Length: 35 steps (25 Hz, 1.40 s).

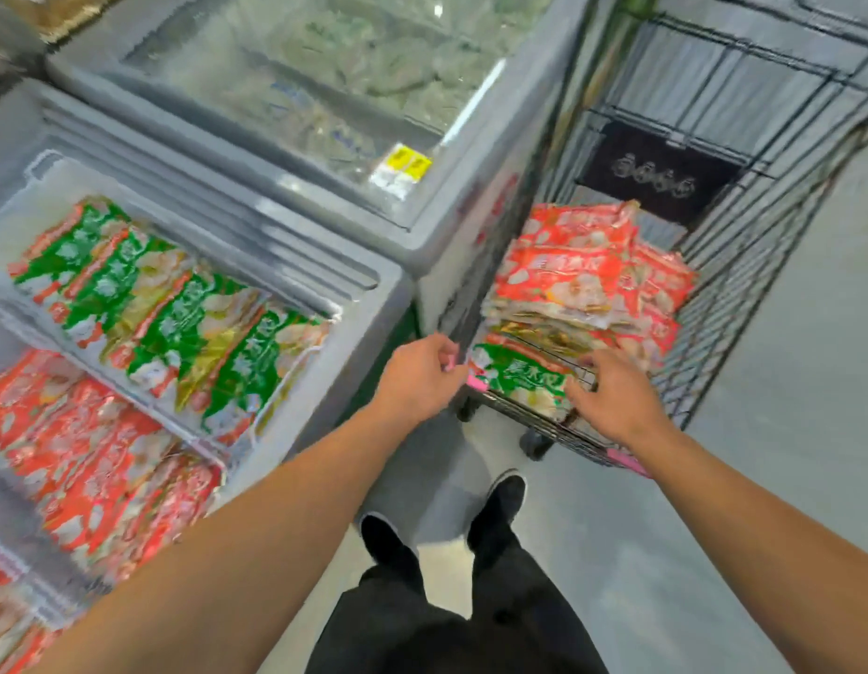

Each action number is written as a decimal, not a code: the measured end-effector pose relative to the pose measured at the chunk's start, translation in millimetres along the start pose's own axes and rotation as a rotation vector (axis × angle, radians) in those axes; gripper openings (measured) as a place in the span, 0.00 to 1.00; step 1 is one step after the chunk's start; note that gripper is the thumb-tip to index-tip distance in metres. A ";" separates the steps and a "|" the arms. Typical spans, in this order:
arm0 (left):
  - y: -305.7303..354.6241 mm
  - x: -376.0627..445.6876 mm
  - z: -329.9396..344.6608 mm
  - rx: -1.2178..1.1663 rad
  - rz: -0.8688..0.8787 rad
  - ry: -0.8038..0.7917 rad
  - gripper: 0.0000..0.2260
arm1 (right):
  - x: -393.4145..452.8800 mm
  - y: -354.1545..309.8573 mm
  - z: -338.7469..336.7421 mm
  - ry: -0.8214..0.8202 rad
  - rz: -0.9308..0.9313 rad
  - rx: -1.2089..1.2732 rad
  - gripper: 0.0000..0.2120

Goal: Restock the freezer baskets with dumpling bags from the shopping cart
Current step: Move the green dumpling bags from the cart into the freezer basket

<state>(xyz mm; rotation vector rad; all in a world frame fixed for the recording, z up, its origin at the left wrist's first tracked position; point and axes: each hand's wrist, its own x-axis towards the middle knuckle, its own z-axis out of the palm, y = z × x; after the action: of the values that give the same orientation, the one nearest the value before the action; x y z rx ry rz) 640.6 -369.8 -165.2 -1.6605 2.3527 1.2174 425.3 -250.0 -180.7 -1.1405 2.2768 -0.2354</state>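
Both our hands sit at the near end of the shopping cart (743,265), well apart from each other. Our left hand (419,377) has its fingers curled on the pink handle (476,381) at the cart's near left corner. Our right hand (617,396) lies over the near wire rim with fingers bent down onto a green dumpling bag (519,377); whether it actually grips the bag or only rests on it we cannot tell, the frame being blurred.

Ahead of our right hand: a stack of red dumpling bags (592,270) piled in the cart, above and partly over the green bag. Beyond that stack, a dark packet (656,172) lies against the cart's far wire wall.

Left of our left hand: an open chest freezer (369,294). Its nearer part holds a white wire basket (276,406) with a row of green dumpling bags (179,313) standing on edge. Nearer to us, under our left forearm, a second lot of red bags in the freezer (82,459), lying loosely.

Ahead of our left hand: a second freezer with a glass lid (325,90), pale goods dimly visible beneath, and a yellow price tag (403,167) at its near edge.

Between our hands and the freezer basket stands the freezer's grey corner rim, close against the cart's left side.

Below our hands: grey floor (763,479), dark trousers (471,620) and two dark shoes (505,498).
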 end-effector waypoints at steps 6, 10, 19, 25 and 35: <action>52.2 51.4 62.6 0.125 -0.038 -0.159 0.14 | 23.4 83.7 -1.5 -0.112 0.151 0.081 0.21; 55.9 91.0 95.8 0.159 -0.066 -0.242 0.16 | 42.6 103.7 26.5 -0.197 0.213 0.181 0.20; 20.0 186.7 172.5 0.221 -0.144 -0.421 0.20 | 123.0 129.5 105.9 -0.321 0.482 0.343 0.18; -12.5 234.4 217.1 0.213 -0.298 -0.426 0.19 | 164.3 160.5 169.9 -0.422 0.672 0.426 0.10; -36.3 253.3 238.7 0.104 -0.470 -0.263 0.25 | 176.7 177.2 214.3 -0.365 0.789 0.483 0.12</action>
<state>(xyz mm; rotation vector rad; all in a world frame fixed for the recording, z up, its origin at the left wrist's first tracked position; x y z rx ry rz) 463.5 -433.8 -460.2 -1.7538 1.7124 1.1136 343.7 -257.4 -499.8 -0.0029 2.0014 -0.2172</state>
